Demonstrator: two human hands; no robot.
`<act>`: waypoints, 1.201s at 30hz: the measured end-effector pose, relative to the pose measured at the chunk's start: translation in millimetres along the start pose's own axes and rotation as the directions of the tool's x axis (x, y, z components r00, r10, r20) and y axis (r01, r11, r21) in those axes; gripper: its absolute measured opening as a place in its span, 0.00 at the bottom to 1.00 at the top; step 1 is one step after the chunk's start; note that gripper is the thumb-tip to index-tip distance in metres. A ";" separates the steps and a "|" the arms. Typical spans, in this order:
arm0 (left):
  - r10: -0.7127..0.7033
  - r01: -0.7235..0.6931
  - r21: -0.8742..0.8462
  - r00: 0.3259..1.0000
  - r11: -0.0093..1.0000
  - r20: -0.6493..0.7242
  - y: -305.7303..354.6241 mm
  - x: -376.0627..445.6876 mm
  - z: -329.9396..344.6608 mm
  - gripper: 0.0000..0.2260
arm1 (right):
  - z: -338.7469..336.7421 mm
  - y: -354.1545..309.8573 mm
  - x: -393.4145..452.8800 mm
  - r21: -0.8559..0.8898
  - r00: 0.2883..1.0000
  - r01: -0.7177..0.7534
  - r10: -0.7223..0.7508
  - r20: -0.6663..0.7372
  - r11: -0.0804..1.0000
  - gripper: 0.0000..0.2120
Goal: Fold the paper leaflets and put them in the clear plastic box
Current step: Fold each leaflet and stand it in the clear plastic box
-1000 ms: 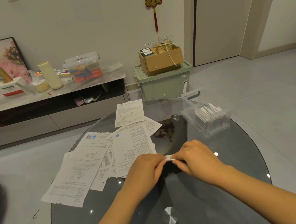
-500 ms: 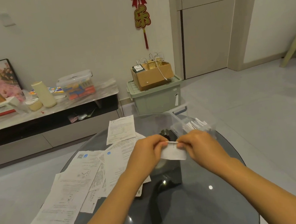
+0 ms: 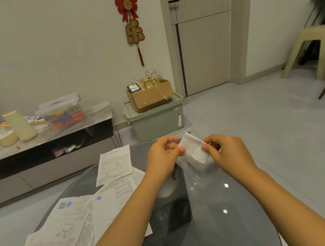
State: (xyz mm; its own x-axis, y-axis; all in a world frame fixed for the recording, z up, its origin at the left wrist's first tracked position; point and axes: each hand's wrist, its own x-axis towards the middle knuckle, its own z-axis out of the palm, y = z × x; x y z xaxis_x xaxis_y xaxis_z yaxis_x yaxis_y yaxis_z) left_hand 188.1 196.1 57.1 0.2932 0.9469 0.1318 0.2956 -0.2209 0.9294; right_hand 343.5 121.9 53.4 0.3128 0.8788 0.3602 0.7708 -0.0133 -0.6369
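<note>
Pinching folded leaflet (image 3: 193, 147) between left hand (image 3: 164, 156) and right hand (image 3: 228, 154) grips.

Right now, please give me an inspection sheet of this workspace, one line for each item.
Surface: round dark glass table, glossy with light reflections.
Job's things: small folded leaflet held up over the clear plastic box; unfolded leaflets spread on the left side.
Clutter: nothing seen on the table besides these.
Hands: left hand and right hand both pinch the folded leaflet.
Cables: white cords on the cardboard box.
Surroundings: green storage bin, low cabinet, plastic stool.
</note>
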 end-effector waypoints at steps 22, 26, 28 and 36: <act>0.185 -0.634 0.587 0.742 0.503 0.644 -16.2 44.4 61.4 0.28 | 11.1 29.0 21.9 -0.241 0.972 -0.179 0.133 -0.193 0.954 0.07; 0.233 -0.640 0.589 0.750 0.493 0.619 -18.4 42.1 60.6 0.36 | 13.7 28.5 24.6 -0.336 0.983 -0.164 0.125 -0.135 0.928 0.10; 0.263 -0.646 0.587 0.750 0.487 0.607 -21.1 40.7 58.6 0.36 | 15.5 24.8 27.2 -0.359 0.985 -0.160 0.129 -0.111 0.919 0.11; 0.311 -0.640 0.574 0.760 0.510 0.571 -21.3 34.1 57.6 0.35 | 18.3 5.2 40.0 -0.653 0.963 -0.197 0.271 0.014 0.731 0.05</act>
State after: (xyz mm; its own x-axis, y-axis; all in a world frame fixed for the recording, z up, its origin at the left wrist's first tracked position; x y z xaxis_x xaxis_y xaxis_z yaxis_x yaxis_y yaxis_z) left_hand 244.2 219.6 22.0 0.8339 0.5172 0.1926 0.4849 -0.8533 0.1919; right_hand 349.9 165.7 52.0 0.5023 0.8488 0.1651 0.8647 -0.4939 -0.0916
